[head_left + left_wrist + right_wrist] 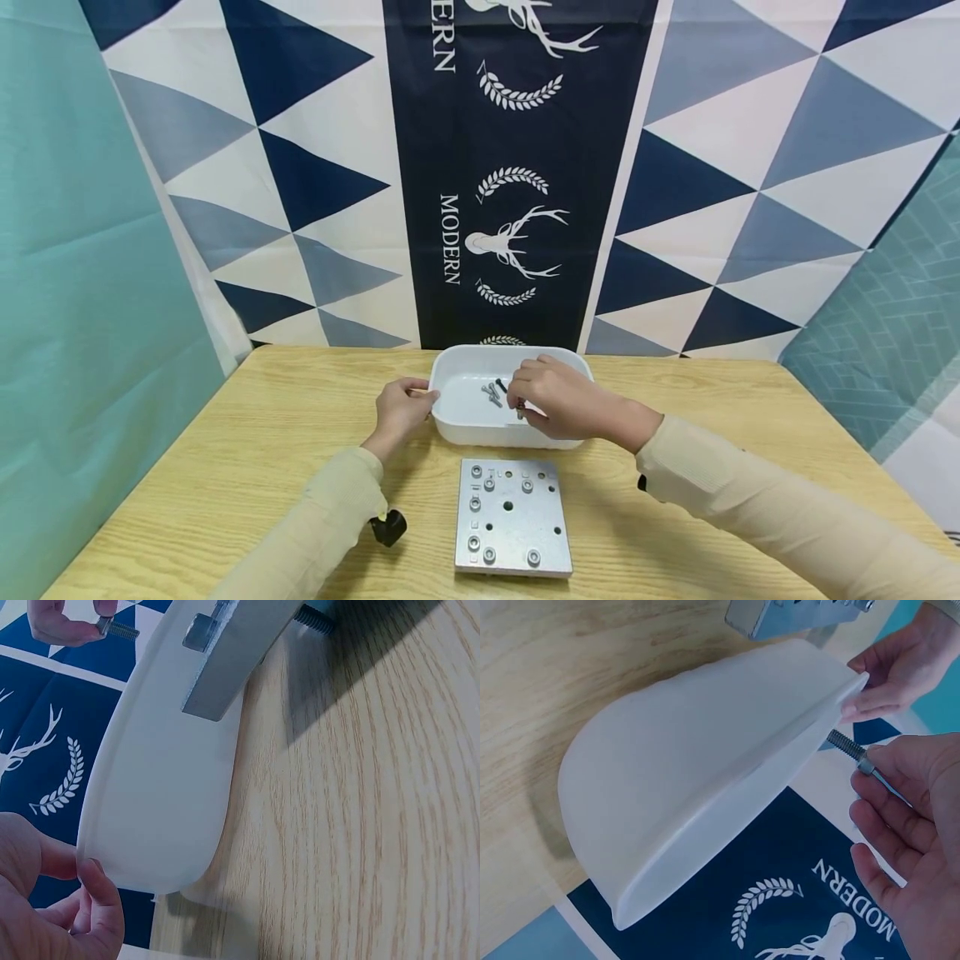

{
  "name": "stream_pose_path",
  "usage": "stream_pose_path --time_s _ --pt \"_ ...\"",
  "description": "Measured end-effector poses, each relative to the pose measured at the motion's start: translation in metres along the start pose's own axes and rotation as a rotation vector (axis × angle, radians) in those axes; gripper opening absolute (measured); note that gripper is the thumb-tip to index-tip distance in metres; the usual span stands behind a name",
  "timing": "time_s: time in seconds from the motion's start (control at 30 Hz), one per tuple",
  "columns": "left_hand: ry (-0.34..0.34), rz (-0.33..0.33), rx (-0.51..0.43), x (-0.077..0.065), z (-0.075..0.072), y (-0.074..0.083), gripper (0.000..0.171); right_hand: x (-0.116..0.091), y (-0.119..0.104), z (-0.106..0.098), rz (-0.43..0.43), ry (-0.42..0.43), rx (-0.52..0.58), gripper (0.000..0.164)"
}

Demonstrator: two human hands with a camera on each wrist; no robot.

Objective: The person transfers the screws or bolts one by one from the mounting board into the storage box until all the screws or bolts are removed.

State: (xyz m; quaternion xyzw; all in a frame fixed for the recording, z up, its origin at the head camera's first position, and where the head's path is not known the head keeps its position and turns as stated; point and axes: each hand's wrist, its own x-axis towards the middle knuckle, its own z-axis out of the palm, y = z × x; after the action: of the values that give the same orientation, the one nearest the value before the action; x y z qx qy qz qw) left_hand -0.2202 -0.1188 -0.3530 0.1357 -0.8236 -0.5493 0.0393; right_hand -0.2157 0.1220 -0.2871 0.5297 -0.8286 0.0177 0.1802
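A shallow white plastic bin (487,435) stands at the back of the table. My left hand (403,410) pinches its left rim between thumb and fingers, as the left wrist view shows of the bin wall (161,780). Over the bin's right part is my right hand (558,402), pinching a socket head screw (851,752) between thumb and fingertips. The screw's threaded end points away from the palm in the right wrist view. Several loose screws (492,396) lie on the bin floor, one of them dark.
In front of the bin lies a silver metal plate (517,529) with holes and several socket head screws standing in it. From its underside a threaded end (315,620) sticks out. The wooden table (300,417) ends at a patterned cloth (510,250) behind.
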Motion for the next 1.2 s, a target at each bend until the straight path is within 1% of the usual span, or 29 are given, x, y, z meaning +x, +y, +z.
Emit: stream_pose_path --time_s 0.17,0.4,0.6,0.77,0.93,1.03,1.2 --pt "-0.007 -0.004 -0.004 0.001 0.000 -0.001 0.027 0.005 0.005 0.001 0.017 -0.008 -0.005 0.012" --pt "0.007 -0.012 -0.011 0.000 0.000 0.000 0.026 0.015 0.014 0.003 0.016 -0.011 0.002 0.011" --pt "0.010 -0.008 -0.019 0.002 0.000 -0.001 0.025 0.022 0.023 0.005 0.064 -0.041 0.031 0.009" --pt "0.005 -0.005 -0.015 0.003 0.000 -0.001 0.024 0.026 0.031 0.009 0.087 -0.045 0.061 0.011" --pt "0.015 0.003 -0.015 0.003 0.000 -0.003 0.024 0.029 0.040 0.013 0.110 -0.052 0.077 0.013" --pt "0.013 0.003 -0.013 0.002 0.000 -0.002 0.025 0.032 0.044 0.015 0.121 -0.070 0.080 0.013" --pt "0.008 -0.001 -0.011 0.003 0.000 -0.001 0.025 0.038 0.048 0.017 0.167 -0.101 0.104 0.012"
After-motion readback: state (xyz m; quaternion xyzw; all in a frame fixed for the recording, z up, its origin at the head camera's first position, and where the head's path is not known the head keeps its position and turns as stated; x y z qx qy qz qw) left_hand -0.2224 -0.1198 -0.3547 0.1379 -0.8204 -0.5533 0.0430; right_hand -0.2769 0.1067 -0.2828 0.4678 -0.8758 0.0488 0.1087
